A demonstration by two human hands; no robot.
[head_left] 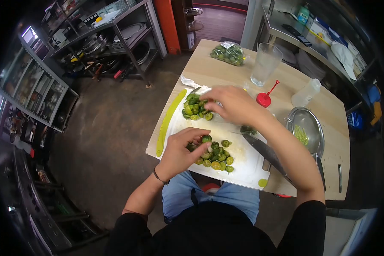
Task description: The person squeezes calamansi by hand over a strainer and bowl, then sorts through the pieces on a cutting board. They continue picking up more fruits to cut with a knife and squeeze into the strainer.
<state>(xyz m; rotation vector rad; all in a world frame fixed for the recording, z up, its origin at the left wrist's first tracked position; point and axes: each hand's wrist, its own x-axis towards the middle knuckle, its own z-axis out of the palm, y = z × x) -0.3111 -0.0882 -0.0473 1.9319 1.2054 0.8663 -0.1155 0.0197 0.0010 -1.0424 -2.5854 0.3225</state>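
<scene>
A white cutting board (243,160) with lime-green edges carries two piles of small green citrus that look like calamansi. My left hand (184,147) curls at the near pile of cut halves (216,157). A green calamansi piece (206,138) sits between its thumb and fingertips. Over the far pile (193,106), my right hand (230,102) reaches with thumb and fingers apart; I see nothing held in it. A large knife (264,151) lies across the board's right side under my right forearm, with a small dark green clump (247,129) near its tip.
Right of the board, a metal strainer (309,128) holds pale green seeds. Farther back stand a clear pitcher (265,64), a red plunger-like piece (263,99), a translucent bottle (306,93) and a bag of green fruit (227,53). A pen (340,178) lies near the right edge.
</scene>
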